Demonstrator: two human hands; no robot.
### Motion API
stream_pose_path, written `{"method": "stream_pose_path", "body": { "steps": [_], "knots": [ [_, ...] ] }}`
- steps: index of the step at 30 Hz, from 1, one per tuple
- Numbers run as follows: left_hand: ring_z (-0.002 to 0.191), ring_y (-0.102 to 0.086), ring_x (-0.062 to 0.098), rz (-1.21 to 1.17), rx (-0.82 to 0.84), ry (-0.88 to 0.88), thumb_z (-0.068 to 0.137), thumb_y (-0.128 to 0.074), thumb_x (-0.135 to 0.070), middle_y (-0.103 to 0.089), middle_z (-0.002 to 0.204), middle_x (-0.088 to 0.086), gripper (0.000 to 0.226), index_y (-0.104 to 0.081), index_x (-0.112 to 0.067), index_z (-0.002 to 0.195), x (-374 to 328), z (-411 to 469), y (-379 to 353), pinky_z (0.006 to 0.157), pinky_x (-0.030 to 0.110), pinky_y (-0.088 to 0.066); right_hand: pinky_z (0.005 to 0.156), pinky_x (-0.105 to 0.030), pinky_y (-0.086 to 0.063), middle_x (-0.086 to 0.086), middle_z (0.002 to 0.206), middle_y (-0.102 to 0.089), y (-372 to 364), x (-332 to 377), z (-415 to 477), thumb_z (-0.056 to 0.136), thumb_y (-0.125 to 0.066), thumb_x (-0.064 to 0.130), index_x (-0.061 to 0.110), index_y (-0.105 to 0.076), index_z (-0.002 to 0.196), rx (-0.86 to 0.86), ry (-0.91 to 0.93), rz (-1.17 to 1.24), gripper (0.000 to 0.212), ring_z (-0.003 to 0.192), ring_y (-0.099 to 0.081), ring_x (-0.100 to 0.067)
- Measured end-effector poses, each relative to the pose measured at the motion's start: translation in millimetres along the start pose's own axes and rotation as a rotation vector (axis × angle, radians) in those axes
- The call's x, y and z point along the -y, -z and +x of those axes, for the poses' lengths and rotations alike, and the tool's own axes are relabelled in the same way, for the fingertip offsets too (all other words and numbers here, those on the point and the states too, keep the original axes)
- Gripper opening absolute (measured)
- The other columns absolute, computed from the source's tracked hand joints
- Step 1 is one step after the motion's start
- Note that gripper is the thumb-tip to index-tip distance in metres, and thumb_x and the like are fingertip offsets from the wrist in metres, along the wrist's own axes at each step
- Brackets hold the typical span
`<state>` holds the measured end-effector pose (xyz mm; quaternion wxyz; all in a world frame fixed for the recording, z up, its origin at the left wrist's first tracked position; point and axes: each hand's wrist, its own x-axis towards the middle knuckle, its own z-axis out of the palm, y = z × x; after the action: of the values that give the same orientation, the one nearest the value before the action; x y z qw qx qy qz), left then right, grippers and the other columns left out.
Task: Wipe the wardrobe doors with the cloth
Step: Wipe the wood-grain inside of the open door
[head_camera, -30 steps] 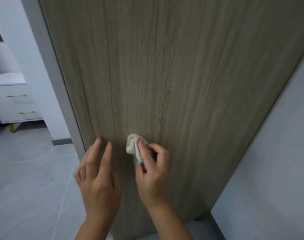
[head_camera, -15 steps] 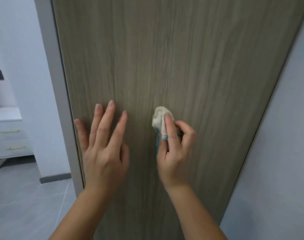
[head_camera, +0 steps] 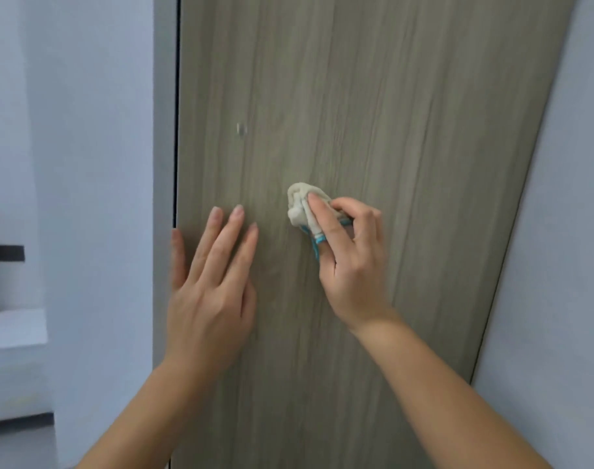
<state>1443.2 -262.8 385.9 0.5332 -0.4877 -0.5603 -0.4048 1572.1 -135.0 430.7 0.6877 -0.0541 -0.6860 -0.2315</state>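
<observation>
A tall wardrobe door (head_camera: pixel 390 113) with grey-brown wood grain fills the middle of the view. My right hand (head_camera: pixel 349 265) grips a bunched whitish cloth (head_camera: pixel 300 204) with a blue edge and presses it against the door's middle. My left hand (head_camera: pixel 211 292) lies flat on the door to the left of the cloth, fingers spread and pointing up, with the outermost finger over the door's left edge. A small round metal fitting (head_camera: pixel 242 129) sits on the door above my left hand.
A grey frame strip (head_camera: pixel 163 130) runs along the door's left edge, with a pale wall (head_camera: pixel 85 164) beyond it. A white cabinet top (head_camera: pixel 14 328) shows at the far left. Another pale wall (head_camera: pixel 559 265) borders the door on the right.
Both hands have risen up the door with the cloth, and the view has tilted up with them. The floor and drawers have dropped out of sight; the metal fitting has come into view.
</observation>
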Motion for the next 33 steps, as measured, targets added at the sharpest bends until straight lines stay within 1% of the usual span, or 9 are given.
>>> {"method": "stream_pose_path", "body": {
  "steps": [3,9,12,15,19,21,27,30,33],
  "knots": [
    [0.141,-0.031,0.026,-0.008,0.0,-0.051,0.082,-0.052,0.004,-0.04,0.148,0.011,0.052,-0.052,-0.002,0.134,6.4,75.0,5.4,0.113,0.06,-0.02,0.081,-0.041,-0.049,-0.009,0.111,-0.055,-5.9,-17.2,74.7,0.088,-0.056,-0.004,0.012,-0.062,0.127,0.001,0.006,-0.011,0.042,0.094,-0.053,-0.027],
    [0.14,-0.032,0.025,0.057,-0.096,-0.142,0.089,-0.053,-0.002,-0.039,0.148,0.012,0.051,-0.044,-0.001,0.139,27.5,249.7,13.6,0.115,0.057,-0.019,0.082,-0.04,-0.048,-0.013,0.111,-0.058,-18.0,-48.9,231.7,0.087,-0.059,-0.001,0.011,-0.06,0.13,0.007,0.008,-0.017,0.044,0.095,-0.053,-0.028],
    [0.142,-0.028,0.025,0.123,-0.106,-0.171,0.094,-0.047,-0.008,-0.035,0.151,0.012,0.049,-0.039,-0.001,0.142,33.4,311.8,15.3,0.116,0.055,-0.016,0.081,-0.036,-0.047,-0.012,0.111,-0.057,-22.7,-60.6,283.4,0.09,-0.055,0.004,0.01,-0.059,0.13,-0.018,0.007,-0.027,0.041,0.095,-0.052,-0.026],
    [0.143,-0.027,0.027,0.187,-0.106,-0.224,0.094,-0.043,-0.011,-0.033,0.152,0.013,0.051,-0.036,0.0,0.143,39.6,368.4,15.3,0.117,0.055,-0.013,0.079,-0.033,-0.046,-0.01,0.109,-0.055,-28.4,-70.3,326.4,0.089,-0.056,0.005,0.011,-0.058,0.13,-0.057,-0.001,-0.029,0.042,0.096,-0.051,-0.025],
    [0.145,-0.019,0.029,0.243,-0.071,-0.204,0.093,-0.044,-0.02,-0.024,0.155,0.015,0.057,-0.029,0.002,0.144,44.9,441.4,24.7,0.115,0.056,-0.006,0.075,-0.036,-0.049,-0.008,0.108,-0.055,-34.5,-79.3,364.6,0.088,-0.061,0.009,0.012,-0.058,0.128,-0.113,-0.019,-0.001,0.04,0.097,-0.051,-0.024],
    [0.146,-0.014,0.027,0.247,-0.043,-0.163,0.095,-0.04,-0.026,-0.019,0.156,0.013,0.059,-0.025,0.0,0.146,46.8,465.7,30.1,0.115,0.059,-0.005,0.075,-0.037,-0.05,-0.009,0.106,-0.055,-37.0,-82.3,377.7,0.088,-0.061,0.01,0.013,-0.059,0.128,-0.129,-0.013,0.011,0.04,0.097,-0.052,-0.025],
    [0.146,-0.011,0.024,0.33,-0.01,-0.154,0.095,-0.027,-0.037,-0.02,0.155,0.01,0.062,-0.021,-0.003,0.147,45.1,486.5,26.4,0.113,0.064,-0.003,0.072,-0.033,-0.05,-0.011,0.103,-0.054,-43.7,-106.8,415.3,0.091,-0.053,0.015,0.014,-0.06,0.129,-0.183,0.042,-0.012,0.038,0.093,-0.053,-0.025],
    [0.147,-0.008,0.023,0.335,-0.015,-0.16,0.095,-0.024,-0.039,-0.018,0.157,0.008,0.064,-0.018,-0.005,0.149,45.6,486.7,26.4,0.113,0.064,-0.002,0.069,-0.026,-0.045,-0.011,0.102,-0.054,-43.9,-118.2,423.5,0.091,-0.053,0.014,0.015,-0.059,0.13,-0.179,0.095,-0.037,0.039,0.092,-0.054,-0.025],
    [0.147,-0.007,0.022,0.332,-0.023,-0.161,0.095,-0.022,-0.04,-0.017,0.157,0.007,0.064,-0.016,-0.006,0.15,47.4,486.8,24.7,0.113,0.064,-0.002,0.071,-0.024,-0.039,-0.012,0.102,-0.054,-42.0,-134.2,434.3,0.091,-0.056,0.012,0.015,-0.059,0.129,-0.19,0.076,-0.061,0.039,0.092,-0.054,-0.026]
  ]
}}
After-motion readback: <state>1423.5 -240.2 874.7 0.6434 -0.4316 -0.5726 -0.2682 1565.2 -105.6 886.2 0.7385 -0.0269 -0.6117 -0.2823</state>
